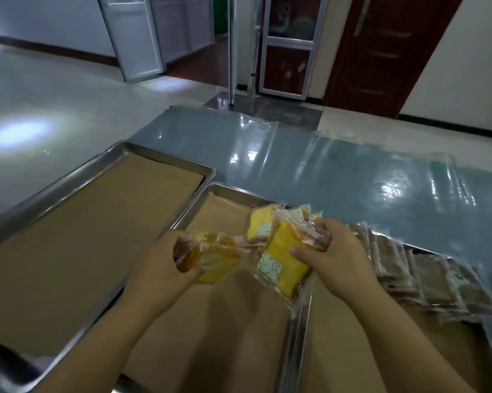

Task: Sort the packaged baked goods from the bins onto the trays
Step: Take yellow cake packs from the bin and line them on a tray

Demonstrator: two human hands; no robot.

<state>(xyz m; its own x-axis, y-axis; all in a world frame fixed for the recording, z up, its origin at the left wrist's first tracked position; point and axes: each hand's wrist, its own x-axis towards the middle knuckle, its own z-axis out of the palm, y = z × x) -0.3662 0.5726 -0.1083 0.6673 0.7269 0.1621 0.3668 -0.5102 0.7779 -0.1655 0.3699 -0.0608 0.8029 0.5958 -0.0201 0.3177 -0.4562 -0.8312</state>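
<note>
Three paper-lined trays, two hands, at least three yellow cake packs, many brown packs.

Three steel trays lined with brown paper lie side by side: left tray, middle tray, right tray. Above the middle tray's far right part are yellow cakes in clear wrap: a left cake in the left grip and a cake bundle in the right grip. Brown packs overlap in a row along the right tray's far side.
</note>
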